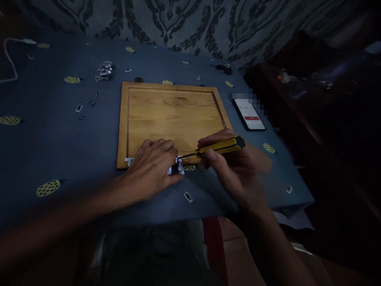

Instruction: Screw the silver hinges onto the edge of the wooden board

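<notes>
V. dim overall, bluish cast; corners & far R side near-black. Source can't be told. Brightest spot: glowing phone screen [249, 113], pixelated blocks over its top end; wooden panel [175, 111] next, warmer & fairly clear. Tiny glints on metal fitting [180, 167]. Soft shadow on blue cloth [93, 148] below R hand [236, 165], whose outer edge is smeared. 2 forearms [82, 206] blurred, stretched twd lower edges, wide-angle style.

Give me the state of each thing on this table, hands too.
Left hand: curled around a hinge.
Right hand: gripping the screwdriver.
Screwdriver: tip at the hinge.
Wooden panel: lying flat.
Phone: screen lit.
Screws: loose, scattered.
Metal parts: heaped together.
White cable: visible end unplugged.
</notes>
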Motion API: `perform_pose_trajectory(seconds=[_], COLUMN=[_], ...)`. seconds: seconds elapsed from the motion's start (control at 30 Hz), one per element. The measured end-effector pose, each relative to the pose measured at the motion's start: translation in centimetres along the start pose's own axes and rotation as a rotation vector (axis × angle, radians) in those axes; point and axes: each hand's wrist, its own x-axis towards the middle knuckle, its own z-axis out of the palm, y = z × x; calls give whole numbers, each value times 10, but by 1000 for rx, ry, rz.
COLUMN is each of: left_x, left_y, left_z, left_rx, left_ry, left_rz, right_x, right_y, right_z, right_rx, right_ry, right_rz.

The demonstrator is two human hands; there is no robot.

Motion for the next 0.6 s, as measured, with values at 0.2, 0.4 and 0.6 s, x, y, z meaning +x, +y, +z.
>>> perform_pose_trajectory(seconds=[0.2, 0.4, 0.6], left_x=[0, 1, 1], left_y=[0, 1, 1], left_z=[1, 0, 0], left_rx=[-2, -10, -16], left_ry=[6, -14, -9], left_rz=[9, -14, -11], right_x=[3, 3, 3], right_y=[1, 0, 2], right_z=[3, 7, 11], right_rx=[-20, -67, -104], right_ry=[38, 114, 145], right_rz=[-38, 5, -28])
